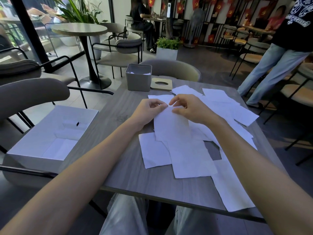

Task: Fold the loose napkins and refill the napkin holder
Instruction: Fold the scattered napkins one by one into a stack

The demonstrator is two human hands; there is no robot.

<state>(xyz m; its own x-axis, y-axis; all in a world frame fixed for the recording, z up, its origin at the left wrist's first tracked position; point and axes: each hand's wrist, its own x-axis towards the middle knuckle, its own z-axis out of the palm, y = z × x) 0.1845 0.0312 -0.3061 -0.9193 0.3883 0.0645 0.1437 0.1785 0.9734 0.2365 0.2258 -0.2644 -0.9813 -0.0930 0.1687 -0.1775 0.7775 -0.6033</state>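
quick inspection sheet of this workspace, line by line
surface: grey wood-grain table, mostly covered on its right half
job's things: loose napkins lie flat and overlapping; held napkin is lifted at its far edge; grey napkin holder stands open at the far edge with white paper inside; its lid lies beside it
clutter: open white box at the table's left edge
hands: left hand and right hand both pinch the held napkin's far edge
cables: nothing seen
surroundings: café chairs, round table, potted plant, standing person at right, others seated farther back
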